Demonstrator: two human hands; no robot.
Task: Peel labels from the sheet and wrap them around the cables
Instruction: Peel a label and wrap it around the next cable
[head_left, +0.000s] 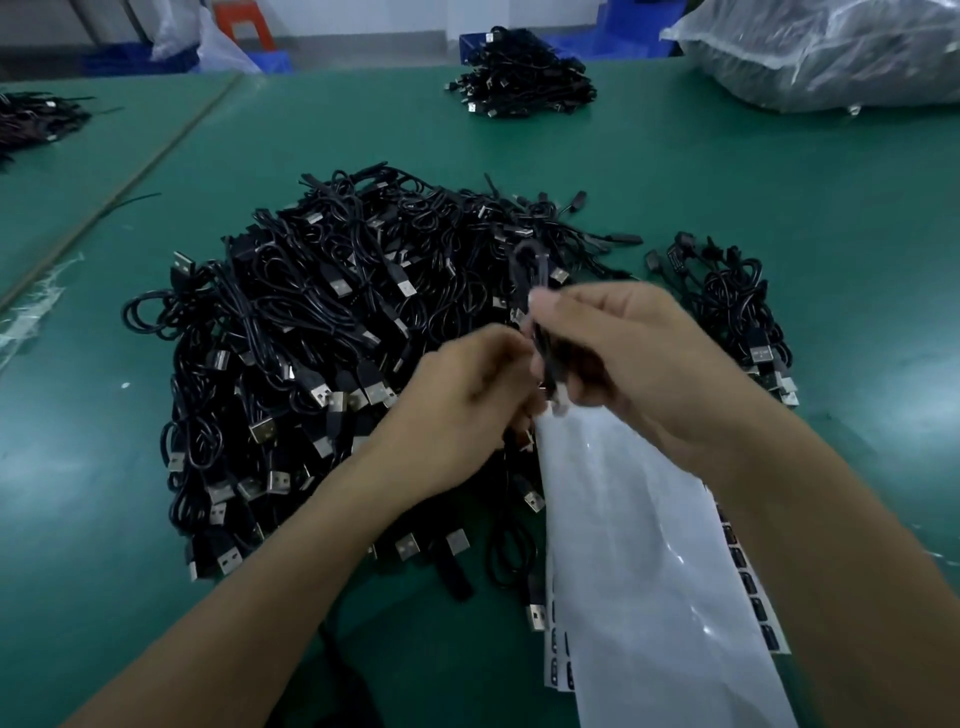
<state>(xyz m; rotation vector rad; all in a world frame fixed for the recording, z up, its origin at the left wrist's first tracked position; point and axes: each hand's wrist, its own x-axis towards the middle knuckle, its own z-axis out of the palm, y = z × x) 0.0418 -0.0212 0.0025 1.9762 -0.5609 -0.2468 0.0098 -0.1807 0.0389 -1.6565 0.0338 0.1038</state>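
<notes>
Green bench, heap of black USB cables on it. My right hand grips thin coiled black cable mid-bundle; my left hand pinches it just below. Glossy white label sheet hangs under right hand. Cable light, floppy; best held beside wrap spot.

Left hand and right hand are bare, as are the left forearm and right forearm.
</notes>
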